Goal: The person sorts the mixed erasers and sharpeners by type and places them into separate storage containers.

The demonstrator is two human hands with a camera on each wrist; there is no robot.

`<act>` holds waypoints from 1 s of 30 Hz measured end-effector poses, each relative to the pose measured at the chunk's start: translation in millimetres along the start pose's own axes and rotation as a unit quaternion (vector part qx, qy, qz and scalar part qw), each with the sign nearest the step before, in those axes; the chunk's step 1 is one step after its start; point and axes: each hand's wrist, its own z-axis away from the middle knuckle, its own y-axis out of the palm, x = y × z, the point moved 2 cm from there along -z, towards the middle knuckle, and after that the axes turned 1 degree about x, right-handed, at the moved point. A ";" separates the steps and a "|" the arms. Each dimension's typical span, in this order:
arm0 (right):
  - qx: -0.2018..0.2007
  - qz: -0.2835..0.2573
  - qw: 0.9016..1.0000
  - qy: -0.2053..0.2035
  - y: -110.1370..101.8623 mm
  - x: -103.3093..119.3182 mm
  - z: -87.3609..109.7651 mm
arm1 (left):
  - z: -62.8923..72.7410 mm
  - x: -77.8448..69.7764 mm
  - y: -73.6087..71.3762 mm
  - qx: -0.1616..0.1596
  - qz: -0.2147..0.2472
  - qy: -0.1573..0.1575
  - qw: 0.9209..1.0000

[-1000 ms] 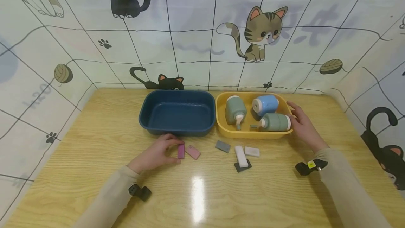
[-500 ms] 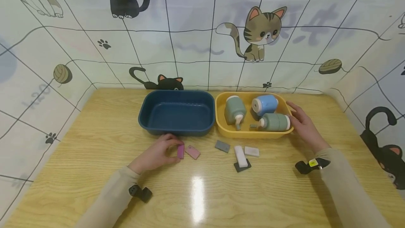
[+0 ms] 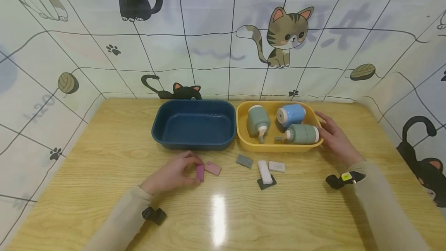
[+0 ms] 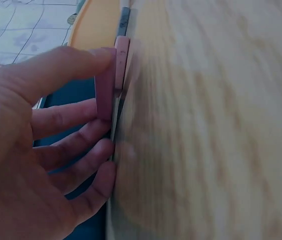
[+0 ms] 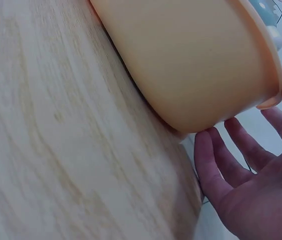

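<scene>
My left hand (image 3: 175, 172) pinches a small magenta block (image 3: 200, 173) between thumb and fingers, close above or on the table; I cannot tell which. In the left wrist view the thumb presses the face of the magenta block (image 4: 106, 84), and the other fingers curve beneath it. A flat pink block (image 3: 213, 168) lies just right of it. My right hand (image 3: 336, 142) rests at the right end of a yellow bin (image 3: 275, 148). In the right wrist view, relaxed fingertips (image 5: 204, 142) touch the bin's outer wall (image 5: 195, 65), and the thumb lies by its rim.
A dark blue bin (image 3: 195, 145) stands left of the yellow one. Inside the yellow bin lie two green bottles (image 3: 259, 119) with nozzles and a blue bottle (image 3: 292, 114). In front are a grey block (image 3: 244, 161), white blocks (image 3: 265, 172) and a black block (image 3: 267, 182).
My left hand has drawn the magenta block slightly toward me and to the right, nearer the pink block. My right hand stays at the yellow bin's end.
</scene>
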 end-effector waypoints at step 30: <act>0.142 -0.124 0.981 -0.046 -6.0 -0.6 13.4 | -2.9 -33.8 -11.7 0.018 0.004 0.036 0.999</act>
